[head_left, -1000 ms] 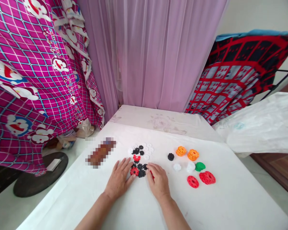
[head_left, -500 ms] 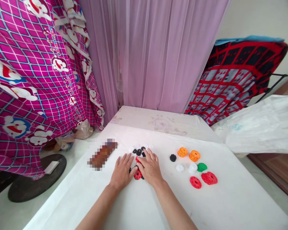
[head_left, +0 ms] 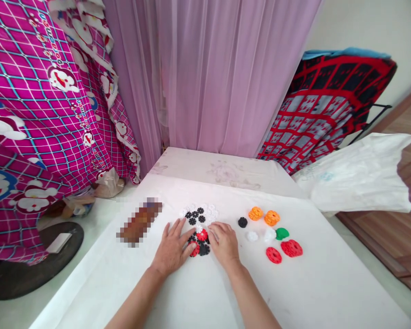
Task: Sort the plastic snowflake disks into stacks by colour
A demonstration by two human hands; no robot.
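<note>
Several notched plastic discs lie joined or close together between my two hands. Black discs (head_left: 195,214) form a group at the top, with pale white discs (head_left: 211,212) around them. Lower down, a red disc (head_left: 202,235) sits against a black disc (head_left: 204,249). My left hand (head_left: 173,246) rests with fingers spread, its thumb touching a lower red disc (head_left: 193,249). My right hand (head_left: 225,241) is at the right edge of the group, its fingers bent together beside the upper red disc. What its fingertips grip, if anything, is hidden.
To the right lie orange disc stacks (head_left: 271,218), a black stack (head_left: 242,222), white discs (head_left: 252,236), a green stack (head_left: 281,234) and red stacks (head_left: 291,248). A blurred-out brown item (head_left: 140,222) lies left. A white bag (head_left: 363,173) hangs beyond the table's right edge.
My right hand has drawn right and its spread fingers have bent together, uncovering more red and black discs. The left hand stays beside the group. The view has shifted slightly.
</note>
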